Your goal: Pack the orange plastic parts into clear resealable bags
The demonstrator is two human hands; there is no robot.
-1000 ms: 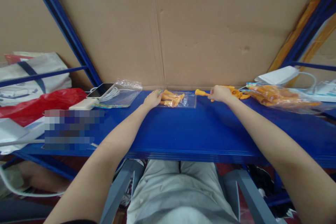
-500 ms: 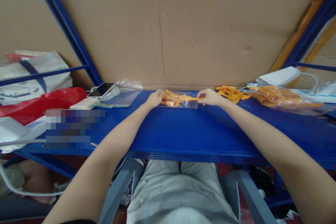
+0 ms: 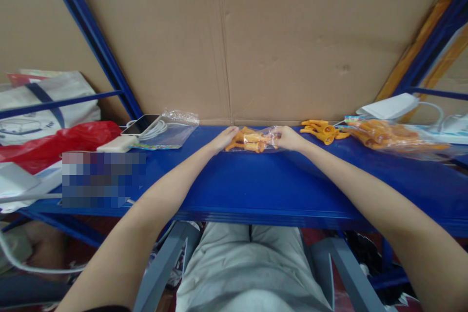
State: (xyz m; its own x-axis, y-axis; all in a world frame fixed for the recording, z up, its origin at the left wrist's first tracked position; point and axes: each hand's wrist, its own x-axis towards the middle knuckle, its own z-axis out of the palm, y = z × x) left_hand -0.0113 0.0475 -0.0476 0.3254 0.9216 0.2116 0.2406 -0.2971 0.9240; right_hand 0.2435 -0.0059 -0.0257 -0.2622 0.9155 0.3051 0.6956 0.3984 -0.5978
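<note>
A small clear plastic bag (image 3: 253,140) packed with orange plastic pieces sits on the blue shelf (image 3: 278,185), close to the cardboard back wall. My left hand (image 3: 223,138) grips its left end and my right hand (image 3: 288,137) grips its right end, so the bag is bunched between them. A few loose orange pieces (image 3: 321,130) lie just right of my right hand.
A large clear bag of orange pieces (image 3: 391,135) lies at the far right, with a white pouch (image 3: 387,106) and cable behind it. At the left are a phone (image 3: 140,125), a white charger (image 3: 116,144), empty clear bags (image 3: 171,129), a red bag (image 3: 54,142) and a tote.
My right hand carried an orange piece from the loose pile to the bag and put it inside. Both hands have closed in on the bag, which is now bunched up.
</note>
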